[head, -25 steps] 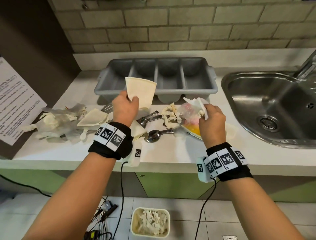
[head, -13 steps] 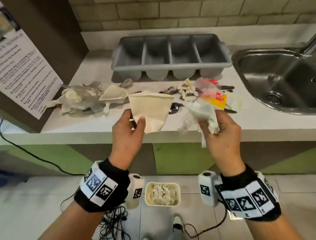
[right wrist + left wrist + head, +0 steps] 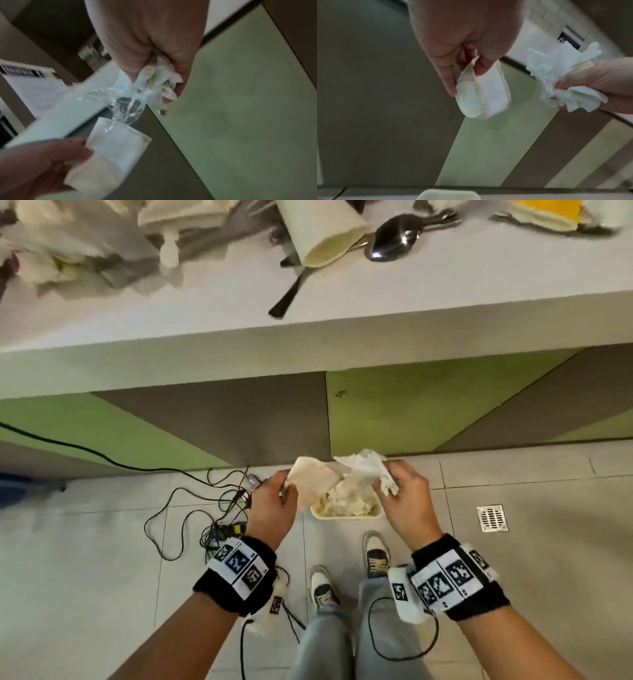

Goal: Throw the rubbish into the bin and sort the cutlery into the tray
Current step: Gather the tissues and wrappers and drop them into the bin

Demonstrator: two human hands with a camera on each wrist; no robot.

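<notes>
My left hand [image 3: 274, 501] pinches a flattened cream paper cup [image 3: 313, 481] by its edge, seen close in the left wrist view [image 3: 481, 93]. My right hand [image 3: 399, 494] grips a crumpled tissue and clear plastic wrap [image 3: 366, 465], also in the right wrist view [image 3: 154, 83]. Both hang over the small cream bin [image 3: 346, 510] on the floor, which holds crumpled paper. On the counter [image 3: 445, 313] above lie a spoon [image 3: 394, 239], another paper cup [image 3: 322, 231] and more paper rubbish [image 3: 68, 251]. The cutlery tray is out of view.
Green and brown cabinet fronts [image 3: 428, 409] stand under the counter. Black cables [image 3: 205, 508] tangle on the tiled floor left of the bin. A floor drain [image 3: 492, 518] sits to the right. My shoes [image 3: 375, 553] are just in front of the bin.
Both hands have come down from counter height to just above the bin, still holding the cup and the tissue. My view has tilted down to the floor.
</notes>
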